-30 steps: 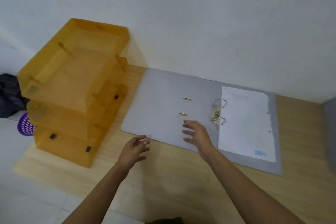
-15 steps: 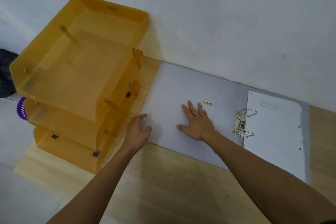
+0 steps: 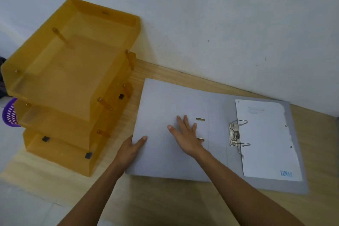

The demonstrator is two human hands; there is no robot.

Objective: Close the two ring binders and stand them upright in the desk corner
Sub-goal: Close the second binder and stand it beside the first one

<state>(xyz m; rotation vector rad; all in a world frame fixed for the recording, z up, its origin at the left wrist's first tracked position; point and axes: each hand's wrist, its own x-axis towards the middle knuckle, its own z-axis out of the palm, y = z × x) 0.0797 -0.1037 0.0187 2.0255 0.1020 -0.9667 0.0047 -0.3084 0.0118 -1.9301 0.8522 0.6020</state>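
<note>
One grey ring binder (image 3: 161,108) lies open on the wooden desk (image 3: 165,203), against the wall. Its metal ring mechanism (image 3: 236,135) stands at the spine, and a white sheet (image 3: 266,137) rests on the right cover. My left hand (image 3: 131,149) grips the left cover's outer edge, thumb on top, and the edge is slightly raised. My right hand (image 3: 185,134) lies flat, fingers spread, on the inside of that left cover. A second binder is not in view.
An orange three-tier letter tray (image 3: 73,79) stands at the desk's left end, close to the binder's left edge. A purple basket (image 3: 10,115) sits beyond it off the desk. The white wall (image 3: 201,24) runs along the desk's back.
Both hands reached forward onto the binder. My left hand went from hovering to gripping the left cover's edge, and my right hand settled flat on that cover. The cover edge has lifted a little.
</note>
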